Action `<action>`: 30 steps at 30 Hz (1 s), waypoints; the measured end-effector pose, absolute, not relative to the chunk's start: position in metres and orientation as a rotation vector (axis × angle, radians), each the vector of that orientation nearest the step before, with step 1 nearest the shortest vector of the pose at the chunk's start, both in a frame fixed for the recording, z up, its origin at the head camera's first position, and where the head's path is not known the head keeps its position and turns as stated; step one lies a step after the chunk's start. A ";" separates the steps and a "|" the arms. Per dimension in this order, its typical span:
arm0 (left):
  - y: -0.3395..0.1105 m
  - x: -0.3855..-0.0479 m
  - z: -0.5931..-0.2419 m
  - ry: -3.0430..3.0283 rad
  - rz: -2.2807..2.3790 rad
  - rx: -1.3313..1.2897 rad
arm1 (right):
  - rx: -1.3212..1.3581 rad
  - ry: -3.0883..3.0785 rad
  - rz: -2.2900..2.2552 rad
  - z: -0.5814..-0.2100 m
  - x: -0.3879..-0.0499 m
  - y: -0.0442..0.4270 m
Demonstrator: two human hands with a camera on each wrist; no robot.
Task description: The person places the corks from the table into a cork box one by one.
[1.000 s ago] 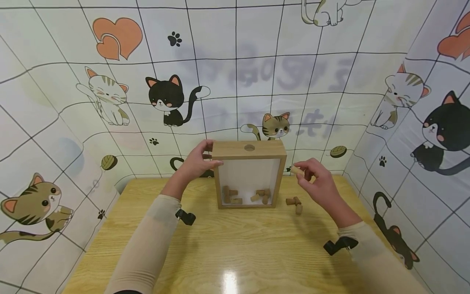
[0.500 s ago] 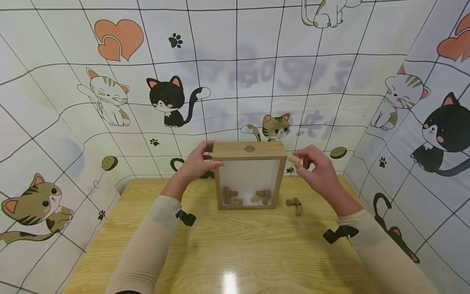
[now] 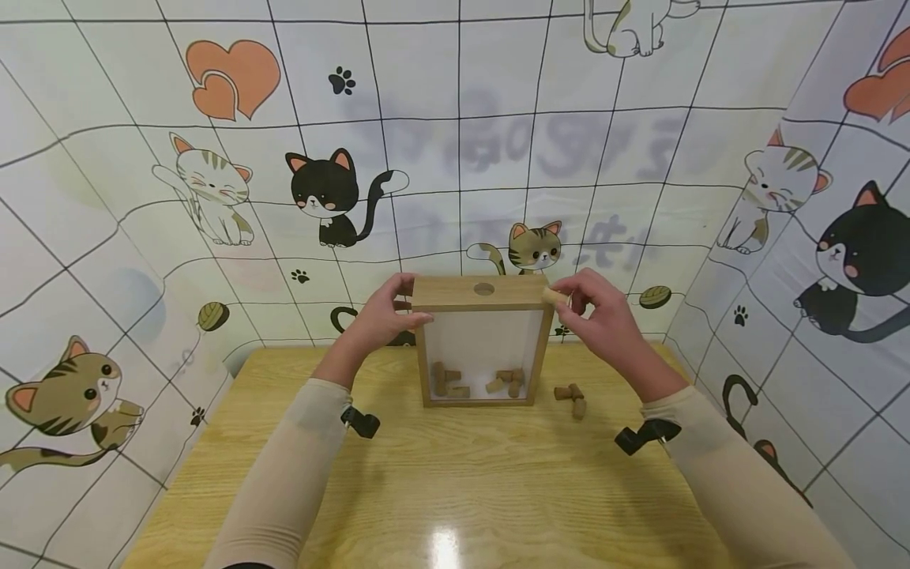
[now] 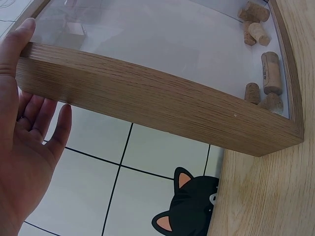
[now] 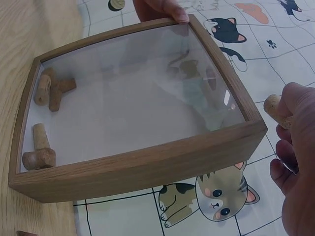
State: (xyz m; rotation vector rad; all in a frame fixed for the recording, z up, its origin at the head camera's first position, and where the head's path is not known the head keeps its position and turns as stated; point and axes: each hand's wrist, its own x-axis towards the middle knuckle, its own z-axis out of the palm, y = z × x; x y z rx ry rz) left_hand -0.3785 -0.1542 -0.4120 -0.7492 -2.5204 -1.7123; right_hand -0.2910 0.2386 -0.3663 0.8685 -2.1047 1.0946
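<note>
Left hand (image 4: pixel 27 142) gets chopped by the left wrist view's edge, box (image 4: pixel 162 101) runs off its top, and the right hand (image 5: pixel 301 142) hides part of its cork (image 5: pixel 271 107).

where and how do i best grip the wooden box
Likely the wooden box is best gripped high on its left side, from the left, front to back, as the left hand does. It stands upright, its side wall narrow enough to span, and this leaves the round hole in its top uncovered.
</note>
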 end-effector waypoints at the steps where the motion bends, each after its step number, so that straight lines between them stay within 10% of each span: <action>1: -0.154 -0.379 -0.412 -2.521 -1.715 -0.750 | 0.875 -2.107 1.095 -0.368 -0.295 0.239; 30: -0.156 -0.378 -0.409 -2.530 -1.689 -0.754 | 0.968 -2.288 0.972 -0.340 -0.341 0.197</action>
